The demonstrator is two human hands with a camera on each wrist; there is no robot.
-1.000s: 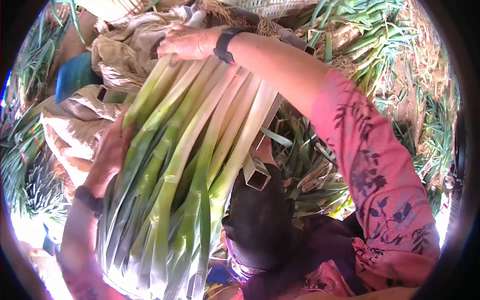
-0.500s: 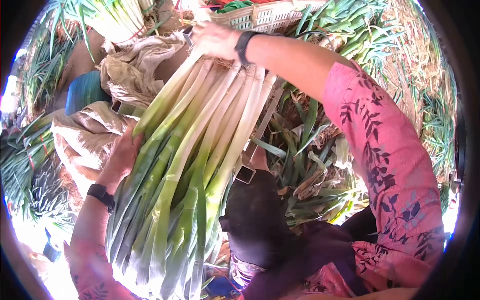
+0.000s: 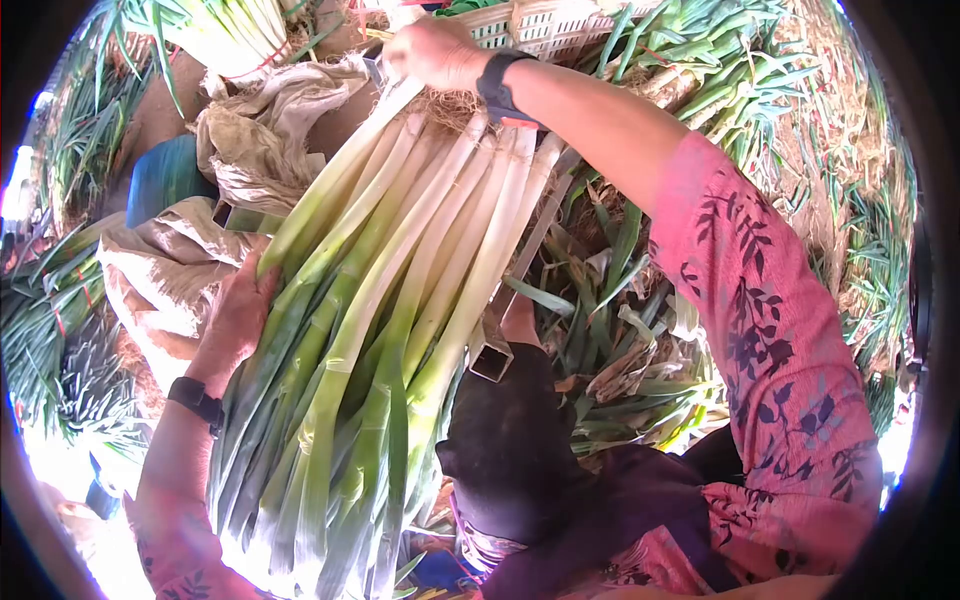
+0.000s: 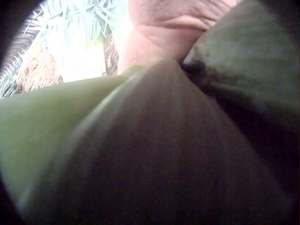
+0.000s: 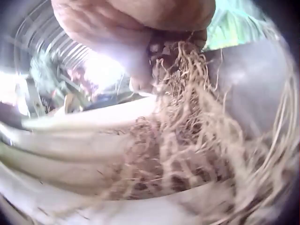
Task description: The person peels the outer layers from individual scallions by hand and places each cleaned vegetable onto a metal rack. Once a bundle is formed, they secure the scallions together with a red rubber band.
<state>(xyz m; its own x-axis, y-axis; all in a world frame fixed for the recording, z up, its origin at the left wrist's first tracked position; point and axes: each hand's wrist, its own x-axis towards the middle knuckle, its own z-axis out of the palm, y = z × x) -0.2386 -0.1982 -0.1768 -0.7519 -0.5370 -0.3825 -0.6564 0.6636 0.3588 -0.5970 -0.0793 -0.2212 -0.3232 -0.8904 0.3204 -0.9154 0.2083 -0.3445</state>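
A thick bunch of green onions (image 3: pixel 350 330) lies across a square metal-tube frame (image 3: pixel 490 360), white root ends away from me and green leaves toward me. My left hand (image 3: pixel 236 315) holds the bunch at its left side, thumb along the outer stalk; its other fingers are hidden. Stalks fill most of the left wrist view, close below the heel of the hand. At the far end, my right hand (image 3: pixel 435 52) grips the root end of the leftmost onion with curled fingers. Tangled roots (image 5: pixel 183 122) hang below those fingers in the right wrist view.
Crumpled tan cloth (image 3: pixel 260 135) covers the frame's left side, beside a blue object (image 3: pixel 168 180). A pale plastic basket (image 3: pixel 540 35) stands beyond. More onion bundles (image 3: pixel 225 35) lie around, with loose leaves (image 3: pixel 600 260) on the right. My dark-clothed knee (image 3: pixel 510 430) is under the frame.
My right hand has moved from over the stalk ends to the far root end, uncovering the roots. The left hand stays at the bunch's side. The head view has shifted slightly.
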